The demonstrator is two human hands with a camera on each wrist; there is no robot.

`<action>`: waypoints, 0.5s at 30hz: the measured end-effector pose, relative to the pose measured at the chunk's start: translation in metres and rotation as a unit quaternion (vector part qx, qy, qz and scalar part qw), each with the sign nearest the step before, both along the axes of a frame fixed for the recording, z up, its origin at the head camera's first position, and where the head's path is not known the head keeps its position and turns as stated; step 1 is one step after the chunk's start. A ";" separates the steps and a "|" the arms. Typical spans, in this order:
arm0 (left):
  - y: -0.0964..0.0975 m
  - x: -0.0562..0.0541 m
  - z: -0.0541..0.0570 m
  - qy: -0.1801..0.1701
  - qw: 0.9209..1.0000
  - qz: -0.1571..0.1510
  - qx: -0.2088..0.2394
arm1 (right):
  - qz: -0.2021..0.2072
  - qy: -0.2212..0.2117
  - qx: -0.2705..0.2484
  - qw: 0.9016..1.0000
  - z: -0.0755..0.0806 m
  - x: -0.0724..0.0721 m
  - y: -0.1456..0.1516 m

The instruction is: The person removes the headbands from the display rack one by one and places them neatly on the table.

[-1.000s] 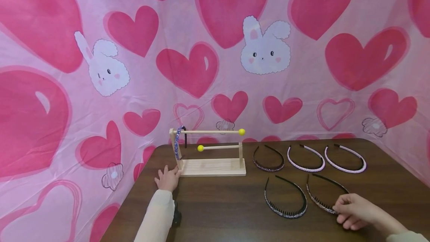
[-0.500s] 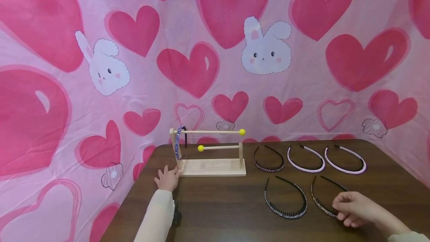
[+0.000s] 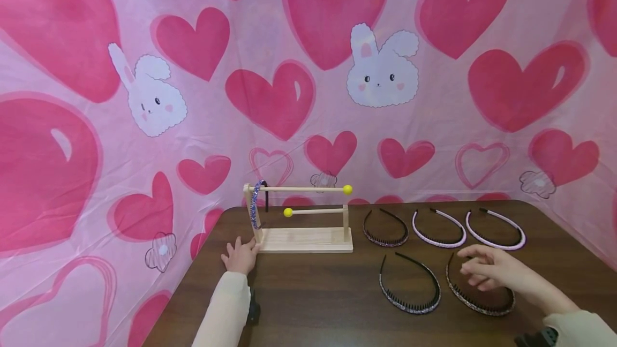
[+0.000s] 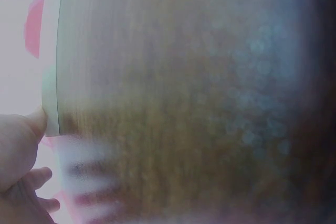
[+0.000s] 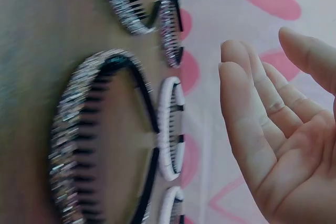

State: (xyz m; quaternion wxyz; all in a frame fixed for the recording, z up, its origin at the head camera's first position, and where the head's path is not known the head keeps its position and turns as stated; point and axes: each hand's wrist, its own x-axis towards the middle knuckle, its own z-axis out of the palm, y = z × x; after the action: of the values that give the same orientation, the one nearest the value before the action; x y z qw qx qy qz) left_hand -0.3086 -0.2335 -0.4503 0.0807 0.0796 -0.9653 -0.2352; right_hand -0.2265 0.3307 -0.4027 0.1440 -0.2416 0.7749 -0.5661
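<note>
My left hand (image 3: 240, 257) rests on the table with fingers spread, thumb side against the left end of a wooden headband stand (image 3: 303, 241). In the left wrist view the thumb touches the end of the pale base (image 4: 51, 103). A blue sequined headband (image 3: 255, 208) hangs at the left of the stand's upper rod. My right hand (image 3: 498, 269) hovers over a silver glitter headband (image 3: 484, 310) with comb teeth, hiding part of it. The right wrist view shows this hand's fingers loosely extended, holding nothing, apart from the glitter headband (image 5: 79, 114).
Left of that headband lies a similar glitter headband (image 3: 415, 309). Behind them are a dark glitter headband (image 3: 385, 242) and two lilac ones, a middle headband (image 3: 441, 243) and a right headband (image 3: 506, 246). Yellow balls cap the stand's upper rod (image 3: 303, 189) and lower rod (image 3: 315, 211).
My right hand shifted the front right glitter headband slightly rightward, let go of it, then rose up and away with its fingers opening. The left hand and stand stayed still.
</note>
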 end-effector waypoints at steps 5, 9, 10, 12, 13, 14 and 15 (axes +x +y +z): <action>0.001 0.000 0.000 0.001 1.000 -0.001 0.002 | -0.025 0.025 0.012 0.999 0.018 -0.007 -0.011; 0.000 0.000 -0.001 0.001 1.000 0.000 -0.001 | -0.053 0.046 0.028 0.997 0.033 -0.013 -0.024; 0.000 0.000 -0.001 0.001 1.000 0.000 -0.003 | -0.058 0.051 0.033 0.996 0.037 -0.015 -0.028; 0.000 -0.001 -0.001 0.001 1.000 0.001 -0.004 | -0.062 0.062 0.044 0.995 0.046 -0.019 -0.036; 0.000 -0.001 -0.001 0.001 1.000 0.001 -0.004 | -0.061 0.066 0.050 0.995 0.050 -0.022 -0.041; 0.000 -0.001 -0.002 0.001 1.000 0.002 -0.004 | -0.061 0.069 0.054 0.994 0.054 -0.024 -0.045; 0.000 -0.001 -0.001 0.000 1.000 0.002 -0.004 | -0.058 0.073 0.056 0.994 0.058 -0.027 -0.049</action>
State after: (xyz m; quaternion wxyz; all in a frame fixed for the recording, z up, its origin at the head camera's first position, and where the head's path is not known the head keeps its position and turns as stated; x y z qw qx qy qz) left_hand -0.3100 -0.2335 -0.4518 0.0819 0.0810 -0.9659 -0.2317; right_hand -0.2532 0.2814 -0.3447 0.0676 -0.2285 0.8263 -0.5104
